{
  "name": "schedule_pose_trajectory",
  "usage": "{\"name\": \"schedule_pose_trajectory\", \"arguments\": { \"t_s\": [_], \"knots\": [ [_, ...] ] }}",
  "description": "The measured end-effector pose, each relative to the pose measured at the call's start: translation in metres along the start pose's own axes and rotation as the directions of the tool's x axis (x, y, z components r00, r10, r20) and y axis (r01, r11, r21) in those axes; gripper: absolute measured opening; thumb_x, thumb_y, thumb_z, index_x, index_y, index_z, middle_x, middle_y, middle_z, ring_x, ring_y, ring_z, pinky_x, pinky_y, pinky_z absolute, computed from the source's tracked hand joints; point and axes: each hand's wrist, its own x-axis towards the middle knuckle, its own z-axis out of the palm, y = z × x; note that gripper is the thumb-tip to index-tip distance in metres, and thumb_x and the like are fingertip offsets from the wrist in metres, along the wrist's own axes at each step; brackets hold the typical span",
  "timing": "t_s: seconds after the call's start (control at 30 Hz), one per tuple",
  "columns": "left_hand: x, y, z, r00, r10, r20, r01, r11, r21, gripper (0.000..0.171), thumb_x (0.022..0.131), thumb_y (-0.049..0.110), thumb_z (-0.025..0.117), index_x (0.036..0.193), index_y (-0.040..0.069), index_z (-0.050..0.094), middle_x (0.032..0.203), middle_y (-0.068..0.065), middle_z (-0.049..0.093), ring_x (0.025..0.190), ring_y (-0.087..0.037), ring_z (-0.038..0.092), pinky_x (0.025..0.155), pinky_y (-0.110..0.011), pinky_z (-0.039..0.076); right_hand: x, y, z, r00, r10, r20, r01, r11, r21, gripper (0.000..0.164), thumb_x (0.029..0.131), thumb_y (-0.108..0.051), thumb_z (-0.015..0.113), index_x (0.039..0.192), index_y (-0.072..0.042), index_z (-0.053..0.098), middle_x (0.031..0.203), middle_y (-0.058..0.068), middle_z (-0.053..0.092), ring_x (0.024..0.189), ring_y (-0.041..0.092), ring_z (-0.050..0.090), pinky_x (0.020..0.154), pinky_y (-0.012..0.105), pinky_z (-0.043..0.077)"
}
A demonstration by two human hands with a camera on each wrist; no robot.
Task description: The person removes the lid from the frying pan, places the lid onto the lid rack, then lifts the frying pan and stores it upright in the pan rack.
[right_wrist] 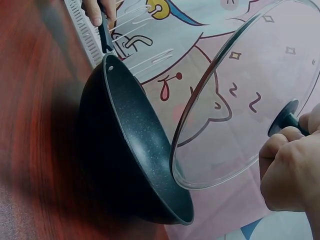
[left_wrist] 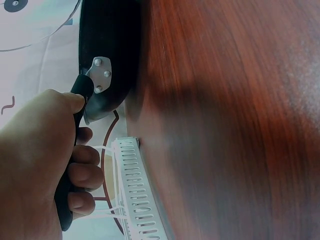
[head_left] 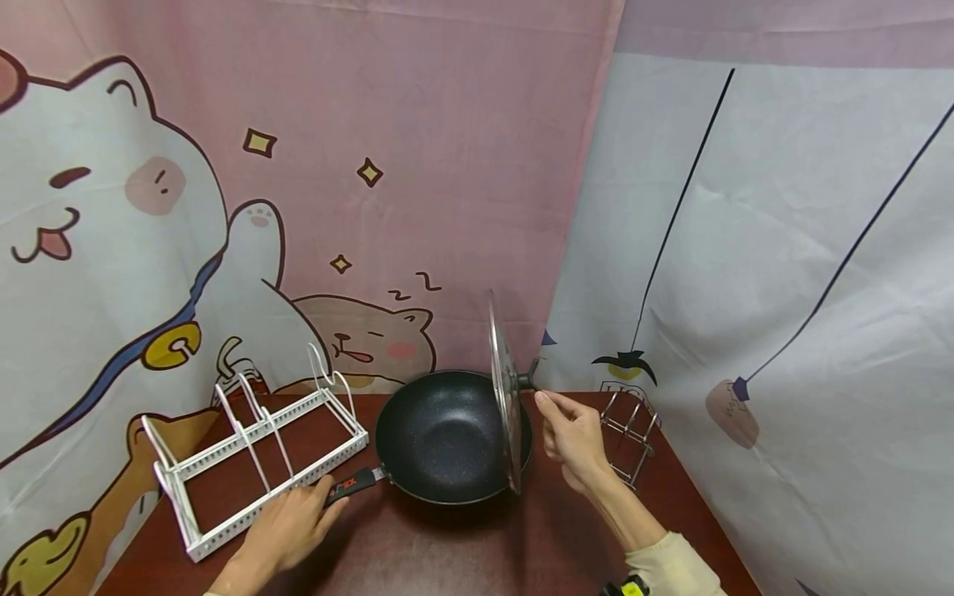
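A black wok (head_left: 447,434) with a speckled inside is in the middle of the head view. My left hand (head_left: 291,523) grips its black handle (head_left: 356,484), fingers wrapped underneath and thumb along the top, as the left wrist view shows. To the right, my right hand (head_left: 577,443) holds a glass lid (head_left: 507,389) by its dark knob (right_wrist: 286,119). The lid stands nearly on edge over the wok's right side, tilted away from the opening. Whether its lower rim touches the wok, I cannot tell.
Left of the wok, a white rack (head_left: 257,463) with wire dividers sits on the dark red wooden table (head_left: 447,555). A small metal wire rack (head_left: 629,434) is at the right, beyond my right hand. Printed cloth (head_left: 447,165) hangs behind and on both sides.
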Motion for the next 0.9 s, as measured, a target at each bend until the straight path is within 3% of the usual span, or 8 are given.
{"name": "schedule_pose_trajectory", "arguments": {
  "t_s": [0.1,0.27,0.9],
  "knots": [
    [-0.0003,-0.0002,0.0004,1.0,0.003,-0.005,-0.003,1.0,0.001,0.028,0.106,0.043,0.078,0.102,0.023,0.06,0.068,0.011,0.061,0.059,-0.009,0.057,0.055,-0.035,0.043,0.0004,0.0015,-0.0015,1.0,0.002,0.015,-0.003,1.0,0.026,0.017,0.112,-0.027,0.073,0.113,-0.011,0.079,0.058,-0.011,0.035,0.044,0.001,0.026,0.045,0.02,0.021],
    [-0.0005,-0.0005,0.0012,1.0,0.004,-0.007,-0.004,1.0,0.002,0.028,0.106,0.044,0.078,0.102,0.023,0.06,0.068,0.011,0.06,0.059,-0.009,0.056,0.055,-0.035,0.043,0.0011,0.0034,-0.0038,0.999,0.008,0.045,-0.011,0.997,0.076,0.019,0.113,-0.029,0.072,0.102,-0.015,0.078,0.057,-0.012,0.03,0.044,0.0,0.024,0.046,0.021,0.019],
    [0.0006,-0.0007,-0.0013,0.999,-0.015,0.041,0.016,1.0,-0.009,0.028,0.108,0.046,0.076,0.102,0.023,0.06,0.068,0.011,0.058,0.058,-0.008,0.053,0.055,-0.034,0.041,0.0015,0.0063,-0.0085,0.996,0.073,0.058,-0.08,0.986,0.148,0.033,0.114,-0.033,0.071,0.085,-0.017,0.069,0.056,-0.013,0.028,0.044,0.001,0.025,0.048,0.022,0.019]
  ]
}}
